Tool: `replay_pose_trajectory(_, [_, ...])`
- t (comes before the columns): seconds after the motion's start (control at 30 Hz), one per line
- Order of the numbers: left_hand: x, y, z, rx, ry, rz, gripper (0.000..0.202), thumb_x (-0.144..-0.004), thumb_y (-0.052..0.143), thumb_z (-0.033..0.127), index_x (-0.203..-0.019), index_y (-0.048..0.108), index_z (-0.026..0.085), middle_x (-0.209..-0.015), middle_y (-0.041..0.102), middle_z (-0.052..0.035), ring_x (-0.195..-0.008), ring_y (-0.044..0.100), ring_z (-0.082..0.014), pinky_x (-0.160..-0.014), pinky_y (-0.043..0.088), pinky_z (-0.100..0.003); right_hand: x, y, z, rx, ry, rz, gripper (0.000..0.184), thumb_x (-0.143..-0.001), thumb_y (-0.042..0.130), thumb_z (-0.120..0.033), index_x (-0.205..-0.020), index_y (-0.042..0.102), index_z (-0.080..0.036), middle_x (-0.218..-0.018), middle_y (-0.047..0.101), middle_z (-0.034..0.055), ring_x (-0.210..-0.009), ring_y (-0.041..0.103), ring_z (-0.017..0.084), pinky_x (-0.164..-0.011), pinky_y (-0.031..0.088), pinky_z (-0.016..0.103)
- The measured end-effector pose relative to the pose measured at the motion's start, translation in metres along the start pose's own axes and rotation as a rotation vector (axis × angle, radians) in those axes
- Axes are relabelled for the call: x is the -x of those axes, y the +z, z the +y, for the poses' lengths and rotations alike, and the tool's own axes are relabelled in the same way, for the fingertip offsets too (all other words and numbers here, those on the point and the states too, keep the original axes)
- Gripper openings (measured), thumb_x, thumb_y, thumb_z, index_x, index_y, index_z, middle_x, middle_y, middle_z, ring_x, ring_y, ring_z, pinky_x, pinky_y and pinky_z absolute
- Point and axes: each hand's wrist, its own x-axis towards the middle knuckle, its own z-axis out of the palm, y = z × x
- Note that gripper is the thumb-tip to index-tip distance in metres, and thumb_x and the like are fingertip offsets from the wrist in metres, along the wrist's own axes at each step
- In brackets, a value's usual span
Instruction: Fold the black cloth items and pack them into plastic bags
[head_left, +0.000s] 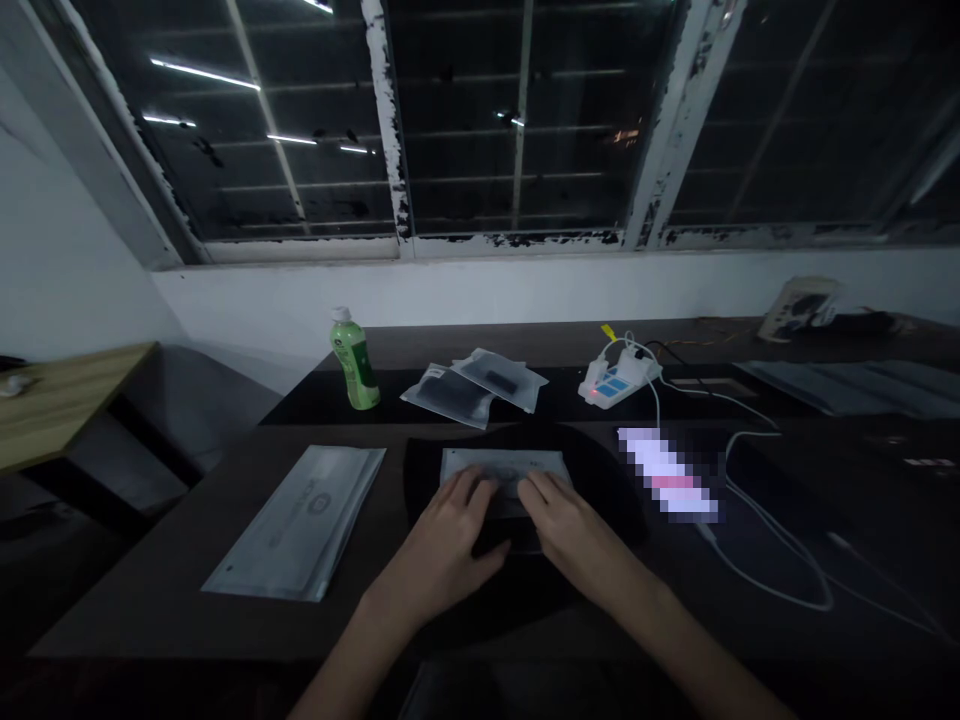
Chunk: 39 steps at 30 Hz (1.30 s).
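Note:
A small clear plastic pouch lies on a dark cloth in front of me on the dark table. My left hand rests flat on the pouch's near left part, fingers stretched forward. My right hand lies flat on its near right part, fingers spread and pointing toward the left hand. Both hands press on the pouch; neither is closed round it. A larger flat grey pouch lies to the left of my left hand.
A green bottle stands at the back left. Two clear bags with dark contents lie behind the cloth. A white power strip with white cables sits to the right. A wooden table stands far left.

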Motion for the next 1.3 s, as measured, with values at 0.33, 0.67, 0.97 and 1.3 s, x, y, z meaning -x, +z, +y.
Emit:
replay_pose_trajectory(0.33, [0.014, 0.015, -0.012, -0.123, 0.109, 0.036, 0.059, -0.082, 0.069, 0.027, -0.135, 0.049, 0.01, -0.14, 0.054, -0.0192, -0.132, 0.05, -0.0313, -0.106, 0.048, -0.048, 0.006, 0.001, 0.003, 0.03, 0.015, 0.038, 0.033, -0.071, 0.052, 0.004, -0.096, 0.051, -0.017, -0.096, 0.058, 0.0078, -0.09, 0.06, 0.024, -0.081, 0.055, 0.039])
replay_pose_trajectory(0.67, [0.012, 0.009, -0.012, -0.179, 0.158, 0.072, 0.029, -0.088, 0.047, 0.004, -0.114, 0.057, 0.014, -0.113, 0.069, -0.0099, -0.103, 0.066, -0.0238, -0.088, 0.057, -0.038, 0.026, -0.004, 0.012, 0.13, 0.008, -0.085, 0.028, -0.074, 0.052, 0.004, -0.093, 0.056, -0.016, -0.089, 0.063, 0.007, -0.079, 0.063, 0.022, -0.076, 0.055, 0.037])
replay_pose_trajectory(0.97, [0.0, 0.01, -0.013, -0.234, 0.014, -0.097, 0.019, -0.085, 0.049, 0.003, -0.093, 0.053, 0.019, -0.099, 0.06, -0.0057, -0.088, 0.061, -0.021, -0.075, 0.055, -0.034, 0.017, 0.008, 0.016, 0.168, 0.12, -0.059, 0.037, -0.068, 0.043, 0.008, -0.093, 0.051, -0.018, -0.085, 0.06, 0.0043, -0.066, 0.059, 0.019, -0.065, 0.051, 0.032])
replay_pose_trajectory(1.3, [0.059, -0.025, -0.041, 0.075, -0.349, 0.122, 0.015, -0.092, 0.051, 0.035, -0.095, 0.057, 0.022, -0.093, 0.063, -0.0048, -0.082, 0.065, -0.0209, -0.073, 0.051, -0.033, 0.048, -0.021, -0.001, -0.073, 0.171, 0.059, 0.035, -0.087, 0.053, -0.017, -0.121, 0.054, -0.023, -0.12, 0.057, 0.0102, -0.106, 0.058, 0.028, -0.089, 0.051, 0.047])
